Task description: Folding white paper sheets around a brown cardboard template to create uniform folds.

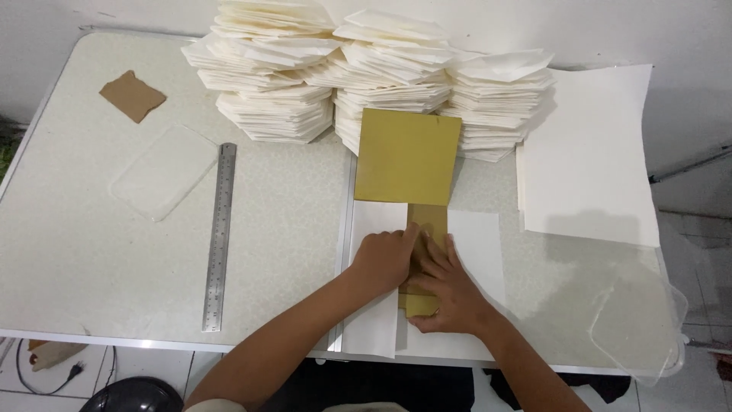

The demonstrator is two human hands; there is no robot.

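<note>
Head view. Table (91, 252): pale, speckled, metal-edged.

White sheet (476, 244): lies flat at the near edge, its left flap folded inward over a yellow card (408, 156). The card's upper part lies bare beyond the sheet, reaching the stacks; its lower part shows between the flaps.

Left hand (385, 259): fingers curled, pressing the left flap down at its edge; nothing gripped.

Right hand (446, 294): flat, fingers spread, pressing on the card strip and the sheet; nothing gripped. The two hands touch.

Stacks (366, 69): folded white paper, piled along the far edge.

Blank sheets (591, 152): pile at right.

Steel ruler (219, 236): left of the sheet, lying lengthwise.

Clear tray (164, 172): beside the ruler.

Brown scrap (132, 95): far left corner.

Clear plastic (637, 320): near right corner.
</note>
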